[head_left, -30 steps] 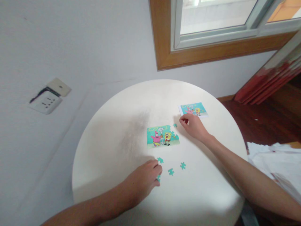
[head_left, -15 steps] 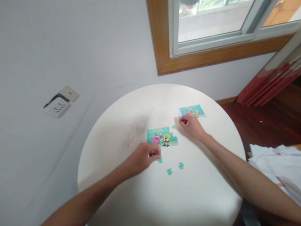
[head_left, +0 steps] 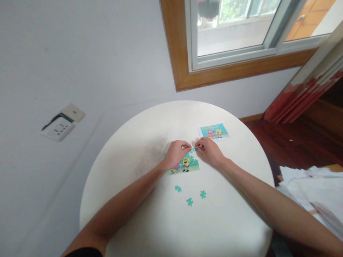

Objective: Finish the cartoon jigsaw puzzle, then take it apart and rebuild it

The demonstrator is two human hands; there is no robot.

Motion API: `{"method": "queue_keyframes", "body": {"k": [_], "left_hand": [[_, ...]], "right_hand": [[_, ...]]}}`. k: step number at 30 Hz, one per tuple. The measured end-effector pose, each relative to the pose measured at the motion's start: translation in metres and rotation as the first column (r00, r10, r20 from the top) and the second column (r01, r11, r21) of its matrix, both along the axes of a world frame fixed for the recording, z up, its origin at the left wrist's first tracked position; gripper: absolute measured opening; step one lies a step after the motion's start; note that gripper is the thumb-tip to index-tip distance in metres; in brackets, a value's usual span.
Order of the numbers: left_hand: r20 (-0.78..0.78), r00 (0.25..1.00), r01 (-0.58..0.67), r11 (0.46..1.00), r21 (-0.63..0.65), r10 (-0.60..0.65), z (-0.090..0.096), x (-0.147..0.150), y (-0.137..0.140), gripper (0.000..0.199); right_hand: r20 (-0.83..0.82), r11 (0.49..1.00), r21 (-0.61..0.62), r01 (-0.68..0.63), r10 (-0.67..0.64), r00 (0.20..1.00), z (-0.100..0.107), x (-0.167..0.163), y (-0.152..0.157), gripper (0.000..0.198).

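Observation:
A jigsaw puzzle [head_left: 186,164] with cartoon figures lies on the round white table [head_left: 227,214], its upper right part uneven and its left part covered by my left hand [head_left: 177,152]. That hand reaches over the puzzle, thumb and fingers pinched at its top edge; whatever they hold is too small to make out. Opposite, my right hand [head_left: 210,150] is closed in a pinch on a small teal jigsaw piece [head_left: 194,150] at the puzzle's upper right. Nearer me lie three loose teal pieces [head_left: 203,194], apart from one another.
Behind my right hand is a picture card [head_left: 214,131] with the same cartoon scene. Wall sockets [head_left: 59,127] are on the left and a wood-framed window [head_left: 184,76] is beyond the table. Papers [head_left: 311,189] are piled at the right, below a red curtain [head_left: 284,101].
My left hand has moved up and right from the loose pieces to the puzzle's top edge. My right hand has come down from the card toward it. The view has shifted slightly.

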State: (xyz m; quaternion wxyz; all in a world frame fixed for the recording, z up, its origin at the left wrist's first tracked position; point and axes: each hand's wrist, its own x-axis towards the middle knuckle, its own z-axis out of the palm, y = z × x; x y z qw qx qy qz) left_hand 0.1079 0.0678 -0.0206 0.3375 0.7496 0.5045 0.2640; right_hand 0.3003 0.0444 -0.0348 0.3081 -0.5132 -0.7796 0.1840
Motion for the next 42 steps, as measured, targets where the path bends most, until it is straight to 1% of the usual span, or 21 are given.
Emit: {"method": "queue_keyframes", "body": {"k": [3, 6, 9, 11, 14, 17, 25, 33, 42], "left_hand": [[-0.080, 0.996, 0.038, 0.991, 0.132, -0.027, 0.001, -0.001, 0.001, 0.005], [-0.154, 0.987, 0.076, 0.961, 0.267, -0.035, 0.001, -0.006, 0.003, 0.007], [-0.235, 0.971, 0.125, 0.936, 0.330, -0.047, 0.003, -0.017, 0.001, 0.013], [-0.301, 0.949, 0.198, 0.912, 0.359, -0.088, 0.005, -0.025, -0.004, 0.016], [-0.377, 0.912, 0.308, 0.878, 0.366, -0.162, 0.005, -0.033, -0.017, 0.021], [-0.408, 0.891, 0.354, 0.869, 0.346, -0.201, 0.003, -0.033, -0.027, 0.026], [-0.401, 0.898, 0.334, 0.876, 0.347, -0.183, 0.000, -0.031, -0.032, 0.028], [-0.525, 0.830, 0.402, 0.853, 0.333, -0.186, 0.004, -0.030, -0.035, 0.032], [-0.535, 0.825, 0.403, 0.852, 0.334, -0.181, 0.006, -0.029, -0.036, 0.033]], "right_hand": [[-0.014, 0.998, 0.024, -0.050, 0.050, 0.999, 0.001, -0.002, -0.001, 0.016], [-0.001, 0.995, 0.036, -0.091, 0.091, 0.996, 0.003, -0.005, -0.003, 0.017], [0.029, 0.994, 0.037, -0.106, 0.105, 0.994, 0.004, -0.007, -0.004, 0.020], [0.040, 0.993, 0.040, -0.107, 0.105, 0.994, 0.003, -0.007, -0.004, 0.020], [0.048, 0.994, 0.049, -0.101, 0.099, 0.994, 0.001, -0.008, -0.003, 0.018], [0.048, 0.995, 0.054, -0.088, 0.085, 0.995, -0.001, -0.009, -0.003, 0.016], [0.031, 0.997, 0.025, -0.066, 0.065, 0.997, 0.003, -0.006, -0.004, 0.015], [0.057, 0.998, 0.002, -0.065, 0.065, 0.996, 0.000, 0.006, -0.002, 0.014], [0.050, 0.998, -0.029, -0.052, 0.054, 0.997, 0.001, 0.001, -0.002, 0.008]]}}
